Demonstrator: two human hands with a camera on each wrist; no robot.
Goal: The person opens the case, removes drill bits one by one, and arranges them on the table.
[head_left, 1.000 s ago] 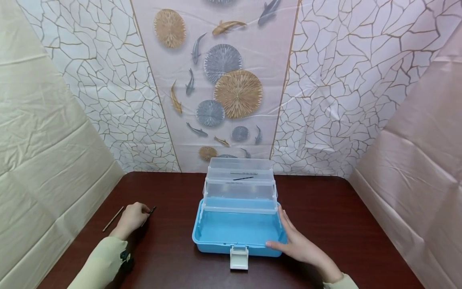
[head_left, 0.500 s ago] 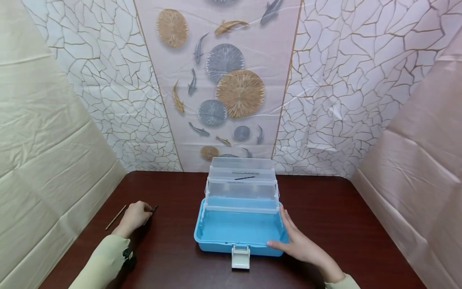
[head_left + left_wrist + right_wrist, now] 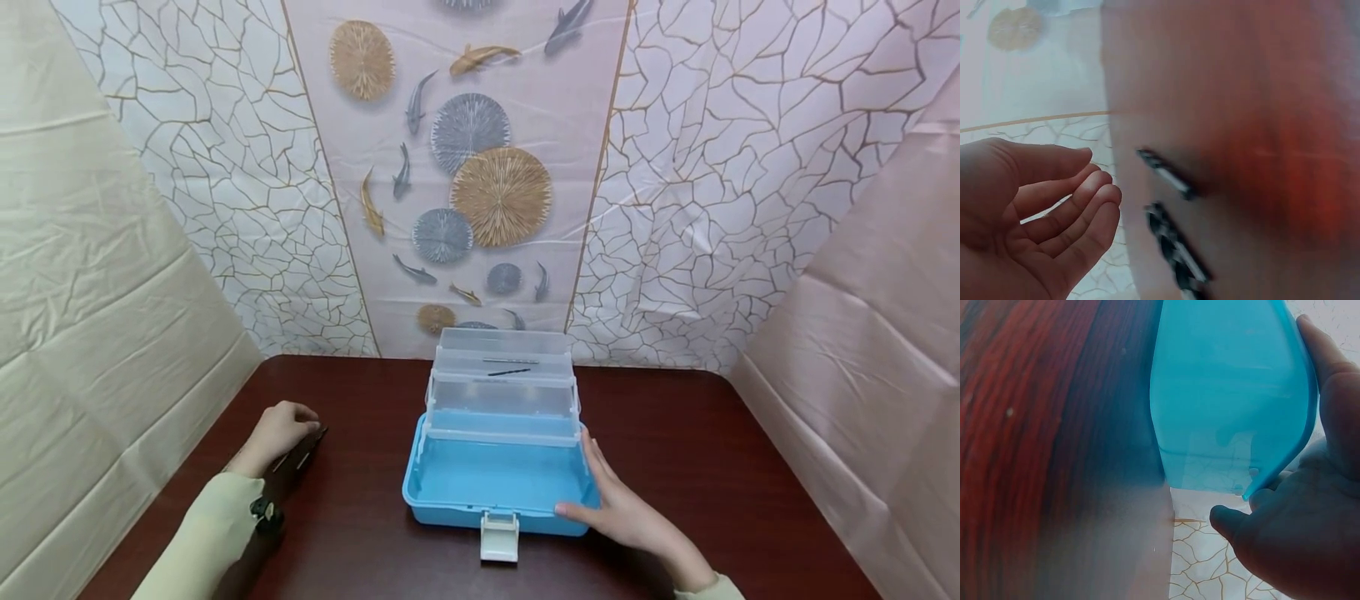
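In the head view my left hand (image 3: 281,433) is at the left of the table, fingers loosely curved. The left wrist view shows nothing between its thumb and fingertips. Beside it lie several drill bits: a short dark one (image 3: 1166,174), a thicker twisted one (image 3: 1169,250) and a shiny-shanked one against it. My right hand (image 3: 626,508) rests at the front right corner of a blue toolbox (image 3: 495,515), its thumb on the front rim and its straight fingers along the side wall. Part of that hand's contact is hidden behind the wall in the right wrist view.
The toolbox stands with its translucent stepped trays (image 3: 502,396) raised at the back. A silver drill bit (image 3: 510,361) and a dark drill bit (image 3: 508,372) lie in an upper tray. A white latch (image 3: 498,537) hangs at the front. Patterned cloth (image 3: 465,308) backs the dark table (image 3: 367,533).
My left hand has come away from the dark drill bit, moving slightly back and left. The light-coloured bit no longer shows left of that hand. The right hand keeps its place on the toolbox.
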